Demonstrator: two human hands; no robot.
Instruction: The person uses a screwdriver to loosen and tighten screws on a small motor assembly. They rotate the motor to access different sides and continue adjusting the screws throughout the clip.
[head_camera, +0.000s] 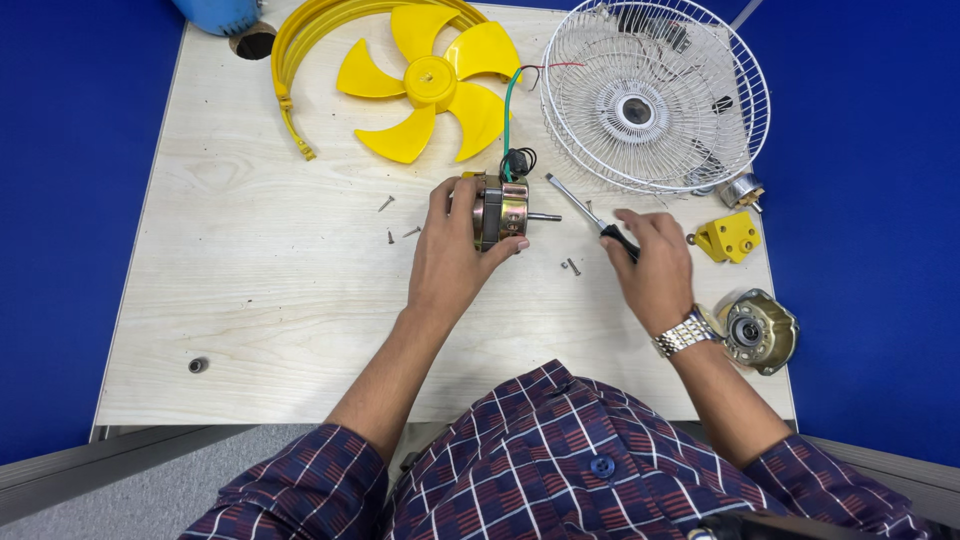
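Left hand (452, 255) grips the fan motor (500, 210) mid-worktop (250, 300), shaft pointing right. Right hand (650, 265) is clenched on a screwdriver (590, 215), tip near the shaft, not touching. Loose screws (572, 267) lie between the hands. Yellow fan blade (425, 80) and white wire guard (655, 95) sit behind; motor cover (760, 330) by the right wrist.

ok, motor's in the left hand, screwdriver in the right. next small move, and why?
Probably swing the screwdriver tip down to the motor. The left hand grips the motor with its shaft pointing right, and the right hand holds the screwdriver with the tip raised away from it. Loose screws lie on the table, so more may need driving out.
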